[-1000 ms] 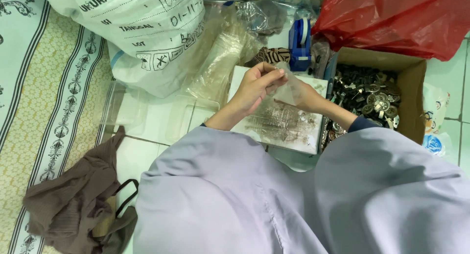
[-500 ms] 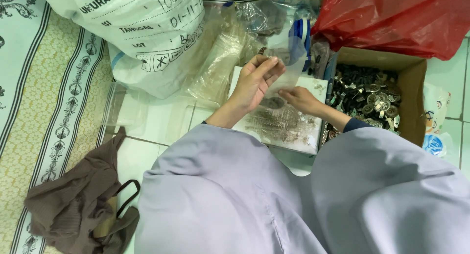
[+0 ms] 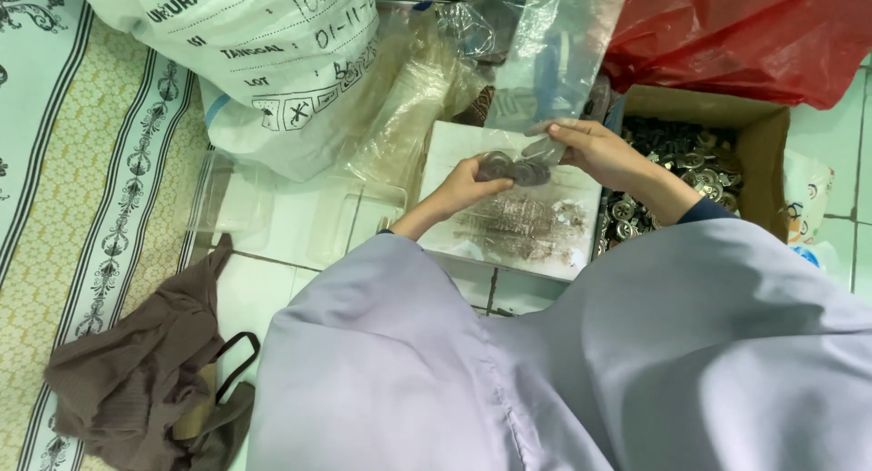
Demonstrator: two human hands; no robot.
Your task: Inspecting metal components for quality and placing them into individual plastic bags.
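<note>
The right hand [image 3: 595, 153] pinches open a clear plastic bag [image 3: 554, 67] while the left hand [image 3: 472, 182] cups grey metal discs [image 3: 513, 168] at its mouth above the white tray [image 3: 581, 253]; the bag looks nearly empty, many round metal pieces [image 3: 672, 176] remaining in the cardboard box [image 3: 763, 162].

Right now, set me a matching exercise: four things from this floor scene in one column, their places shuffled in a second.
1. clear plastic bag
2. open cardboard box of metal pieces
3. crumpled brown cloth
4. red plastic bag

a. lower left, on the floor
b. held up by the right hand
c. top right corner
d. right of the white tray

Pairs: 1-b, 2-d, 3-a, 4-c
</note>
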